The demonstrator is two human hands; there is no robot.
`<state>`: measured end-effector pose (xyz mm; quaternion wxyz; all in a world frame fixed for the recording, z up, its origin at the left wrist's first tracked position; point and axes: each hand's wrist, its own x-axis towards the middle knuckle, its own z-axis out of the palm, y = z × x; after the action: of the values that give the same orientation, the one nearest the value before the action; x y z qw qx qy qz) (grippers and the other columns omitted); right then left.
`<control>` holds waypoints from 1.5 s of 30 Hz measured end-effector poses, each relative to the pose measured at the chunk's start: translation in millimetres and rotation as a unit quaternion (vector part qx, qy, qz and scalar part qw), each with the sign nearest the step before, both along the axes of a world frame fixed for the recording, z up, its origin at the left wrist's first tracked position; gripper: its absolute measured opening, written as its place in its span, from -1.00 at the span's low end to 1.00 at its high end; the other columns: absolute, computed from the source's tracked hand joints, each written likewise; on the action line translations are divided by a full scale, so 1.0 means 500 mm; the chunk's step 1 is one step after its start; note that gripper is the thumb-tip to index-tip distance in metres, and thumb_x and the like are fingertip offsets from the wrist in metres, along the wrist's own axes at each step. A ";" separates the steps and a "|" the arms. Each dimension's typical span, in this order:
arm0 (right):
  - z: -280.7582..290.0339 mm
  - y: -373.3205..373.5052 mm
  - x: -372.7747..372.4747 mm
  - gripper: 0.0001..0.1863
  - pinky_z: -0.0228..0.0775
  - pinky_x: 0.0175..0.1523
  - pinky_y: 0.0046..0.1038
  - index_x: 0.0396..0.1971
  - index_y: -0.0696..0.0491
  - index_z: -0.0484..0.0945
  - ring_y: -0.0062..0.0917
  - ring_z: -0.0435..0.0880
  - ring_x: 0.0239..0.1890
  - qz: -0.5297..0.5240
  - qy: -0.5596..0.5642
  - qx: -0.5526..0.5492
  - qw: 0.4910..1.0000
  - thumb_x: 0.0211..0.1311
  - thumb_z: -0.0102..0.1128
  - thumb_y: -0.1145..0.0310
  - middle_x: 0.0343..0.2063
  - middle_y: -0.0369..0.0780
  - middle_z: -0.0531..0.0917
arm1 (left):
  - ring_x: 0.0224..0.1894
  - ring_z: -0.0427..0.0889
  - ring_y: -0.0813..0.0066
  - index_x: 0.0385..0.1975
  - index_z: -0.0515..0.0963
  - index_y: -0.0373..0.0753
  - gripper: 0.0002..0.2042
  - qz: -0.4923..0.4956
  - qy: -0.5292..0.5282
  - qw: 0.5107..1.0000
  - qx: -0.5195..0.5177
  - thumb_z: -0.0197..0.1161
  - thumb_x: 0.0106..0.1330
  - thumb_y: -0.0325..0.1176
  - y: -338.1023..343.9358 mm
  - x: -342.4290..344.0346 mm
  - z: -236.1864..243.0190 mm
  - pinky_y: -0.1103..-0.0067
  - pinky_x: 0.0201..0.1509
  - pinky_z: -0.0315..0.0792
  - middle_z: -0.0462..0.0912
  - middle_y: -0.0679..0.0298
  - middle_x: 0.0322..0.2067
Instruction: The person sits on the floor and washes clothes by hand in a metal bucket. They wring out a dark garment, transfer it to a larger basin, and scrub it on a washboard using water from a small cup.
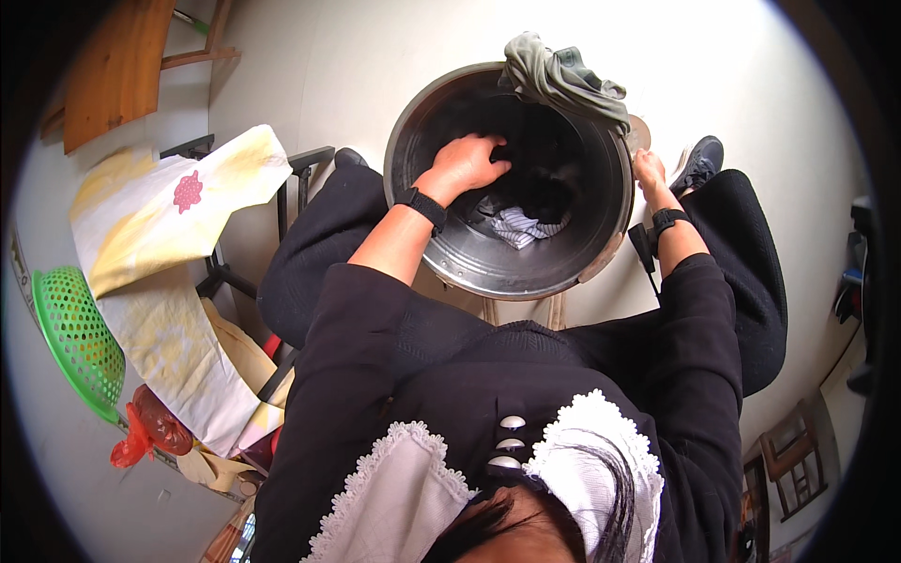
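A wide metal drum [441, 258] stands between my knees, with dark cloth [549, 174] and a striped white cloth [526, 227] inside. My left hand [469, 164] reaches into it among the dark cloth, fingers bent but apart. An olive-grey garment [563, 70] hangs over the far right of the rim. My right hand [648, 169] is closed at the drum's right edge, apparently round its handle.
To my left, a white-and-yellow cloth [150, 235] drapes over a black metal frame, beside a green perforated basket [75, 338] and a red plastic bag [131, 450]. Wooden furniture [108, 66] stands upper left; a small wooden stool [788, 450] lower right.
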<state>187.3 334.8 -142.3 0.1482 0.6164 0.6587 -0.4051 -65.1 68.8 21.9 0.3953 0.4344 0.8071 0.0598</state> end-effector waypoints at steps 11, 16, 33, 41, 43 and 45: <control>0.038 0.069 0.050 -0.35 0.34 -0.48 -0.50 -0.36 0.07 0.63 -0.59 0.62 -0.55 -0.108 -0.030 -0.046 0.993 0.28 -0.07 -0.29 -0.47 -0.32 0.67 | 0.08 0.56 0.07 0.09 0.53 -0.09 -0.54 0.091 -0.058 0.993 -0.047 0.05 0.12 -0.43 -0.031 0.106 -0.068 0.35 0.14 0.45 0.61 -0.06 -0.06; 0.117 0.114 0.004 -0.27 0.42 -0.35 -0.49 -0.45 0.06 0.65 -0.60 0.64 -0.51 0.023 -0.105 0.063 0.992 0.18 -0.07 -0.40 -0.54 -0.30 0.65 | -0.02 0.61 0.06 -0.01 0.55 -0.21 -0.60 0.184 -0.080 0.980 0.000 0.11 0.10 -0.32 -0.047 0.055 -0.010 0.38 0.05 0.44 0.65 -0.01 -0.12; 0.504 -0.184 -0.141 -0.62 0.44 -0.21 -0.44 -0.18 0.07 0.58 -0.48 0.59 -0.34 0.318 0.215 0.030 0.923 0.36 0.11 0.03 -0.43 -0.22 0.64 | -0.35 0.42 0.49 -0.59 0.40 -0.39 -0.85 0.320 -0.252 0.824 0.393 0.01 0.18 -0.49 -0.129 0.021 0.289 0.62 -0.17 0.32 0.49 0.28 -0.42; 0.400 -0.277 -0.151 -0.46 0.47 0.05 -0.38 0.05 -0.02 0.49 -0.35 0.63 -0.08 0.380 0.204 -0.085 0.898 0.04 0.43 0.23 -0.17 -0.16 0.64 | 0.01 0.51 0.42 -0.36 0.54 -0.39 -0.86 0.221 -0.335 0.753 0.522 -0.01 0.26 -0.58 -0.154 0.008 0.389 0.58 0.20 0.34 0.57 0.14 -0.05; 0.369 -0.299 -0.165 -0.29 0.40 0.17 -0.36 0.18 -0.04 0.37 -0.33 0.56 0.03 0.335 0.285 -0.065 0.896 -0.02 0.49 0.28 -0.04 -0.09 0.57 | 0.01 0.51 0.41 -0.31 0.55 -0.40 -0.84 0.318 -0.453 0.673 0.490 -0.01 0.27 -0.59 -0.152 0.009 0.379 0.56 0.21 0.36 0.57 0.15 -0.04; 0.350 -0.306 -0.177 -0.41 0.40 0.06 -0.44 0.14 0.00 0.39 -0.47 0.55 -0.09 0.275 0.317 -0.155 0.895 0.09 0.41 0.31 -0.14 -0.19 0.58 | 0.00 0.53 0.42 -0.22 0.55 -0.40 -0.81 0.370 -0.526 0.613 0.459 -0.01 0.27 -0.59 -0.152 0.014 0.362 0.54 0.21 0.39 0.56 0.19 -0.04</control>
<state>98.9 181.6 32.7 0.1309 0.2192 0.7427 -0.6191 -58.1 -7.3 202.9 0.4456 0.1178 0.4195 0.7821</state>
